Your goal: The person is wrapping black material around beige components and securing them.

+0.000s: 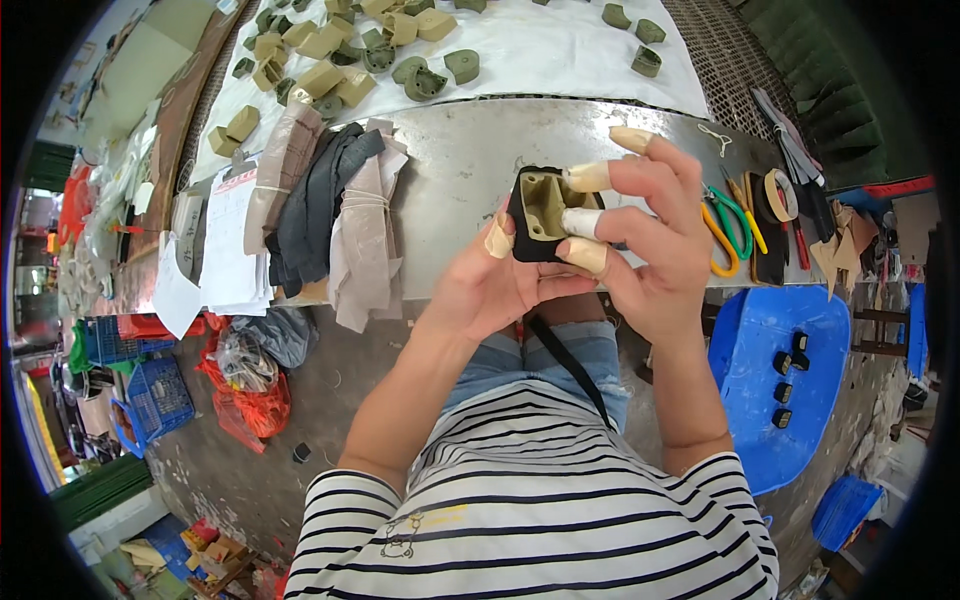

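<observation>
In front of me, over the metal table's near edge, I hold a small hollow khaki block wrapped in black material [543,205], its open side facing up. My left hand [485,285] grips it, thumb on the left side and fingers underneath. The fingertips of my right hand [650,225] press on its right rim, where the black covering meets the khaki shell; one finger is raised away. Beige covers sit on several fingertips, and one right finger has a white wrap. The block's underside is hidden by my left hand.
Khaki and olive hollow blocks [320,77] lie on a white cloth [560,65] at the back. Dark and beige strip bundles [325,205] and papers [232,240] lie left. Green-handled scissors [742,225] and other tools lie right, above a blue tub [770,350] holding several black-covered blocks [783,391].
</observation>
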Tool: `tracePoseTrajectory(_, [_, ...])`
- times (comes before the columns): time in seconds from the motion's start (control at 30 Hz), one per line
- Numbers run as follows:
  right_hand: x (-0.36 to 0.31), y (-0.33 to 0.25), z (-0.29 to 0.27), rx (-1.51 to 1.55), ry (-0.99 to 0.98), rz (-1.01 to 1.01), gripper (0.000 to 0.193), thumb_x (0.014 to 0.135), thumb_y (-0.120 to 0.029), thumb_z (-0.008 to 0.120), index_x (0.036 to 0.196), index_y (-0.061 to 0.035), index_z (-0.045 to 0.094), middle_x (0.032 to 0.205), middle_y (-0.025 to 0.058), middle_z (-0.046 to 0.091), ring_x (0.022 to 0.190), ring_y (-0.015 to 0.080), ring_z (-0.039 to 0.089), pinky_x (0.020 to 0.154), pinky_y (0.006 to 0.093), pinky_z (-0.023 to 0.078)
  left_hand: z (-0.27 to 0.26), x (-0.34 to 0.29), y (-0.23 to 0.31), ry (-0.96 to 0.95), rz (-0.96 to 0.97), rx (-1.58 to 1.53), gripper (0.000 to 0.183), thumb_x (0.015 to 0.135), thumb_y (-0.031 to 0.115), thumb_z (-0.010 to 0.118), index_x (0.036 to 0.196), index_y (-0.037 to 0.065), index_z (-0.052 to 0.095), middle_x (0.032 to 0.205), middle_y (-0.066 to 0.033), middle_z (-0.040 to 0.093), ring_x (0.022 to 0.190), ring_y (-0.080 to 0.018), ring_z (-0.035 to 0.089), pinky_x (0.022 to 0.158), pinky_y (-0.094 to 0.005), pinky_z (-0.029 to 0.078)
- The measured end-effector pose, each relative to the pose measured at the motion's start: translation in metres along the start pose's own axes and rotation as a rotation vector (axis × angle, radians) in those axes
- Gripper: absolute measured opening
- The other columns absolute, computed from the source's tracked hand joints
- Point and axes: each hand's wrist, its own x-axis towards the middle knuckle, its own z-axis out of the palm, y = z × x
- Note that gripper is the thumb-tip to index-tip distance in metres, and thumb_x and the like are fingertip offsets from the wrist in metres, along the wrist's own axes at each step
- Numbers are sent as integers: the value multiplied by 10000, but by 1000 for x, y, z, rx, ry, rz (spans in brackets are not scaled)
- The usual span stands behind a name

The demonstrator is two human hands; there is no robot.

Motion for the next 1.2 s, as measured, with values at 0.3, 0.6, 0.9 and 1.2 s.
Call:
tracePoseTrajectory(0.3, [-4, 1, 1, 137, -71, 65, 241, 624, -190, 729, 778, -52, 605, 1106, 101, 555, 1104, 331, 441, 893, 411, 386, -15, -1, 0, -98, 26, 1, 680, 842, 370, 574, 1375, 139, 221, 1319, -90, 384, 1139, -291, 479, 893, -464, 465])
tracePoseTrajectory(0.6, [-30, -15, 23, 832, 59, 699, 402, 806, -111, 619, 1143, 74, 500, 1107, 104, 509, 1023, 155, 481, 869, 289, 393, -11, -1, 2, -71, 131, 93, 747, 804, 244, 653, 1391, 178, 196, 1354, -61, 341, 1191, -268, 433, 878, -483, 471])
tracePoseTrajectory(0.9, [-23, -25, 28, 922, 72, 724, 519, 802, -132, 648, 1217, 82, 420, 1147, 103, 517, 1035, 155, 500, 911, 295, 381, -15, 0, 4, 37, 252, 203, 825, 735, 190, 723, 1385, 194, 215, 1315, -73, 403, 1184, -269, 446, 873, -440, 491])
tracePoseTrajectory(1.2, [-19, -25, 38, 856, 64, 698, 480, 814, -131, 623, 1198, 75, 422, 1086, 85, 527, 996, 139, 511, 877, 272, 407, -9, -3, 5, 91, 264, 234, 843, 725, 209, 733, 1387, 201, 211, 1329, -63, 392, 1189, -270, 439, 928, -455, 443])
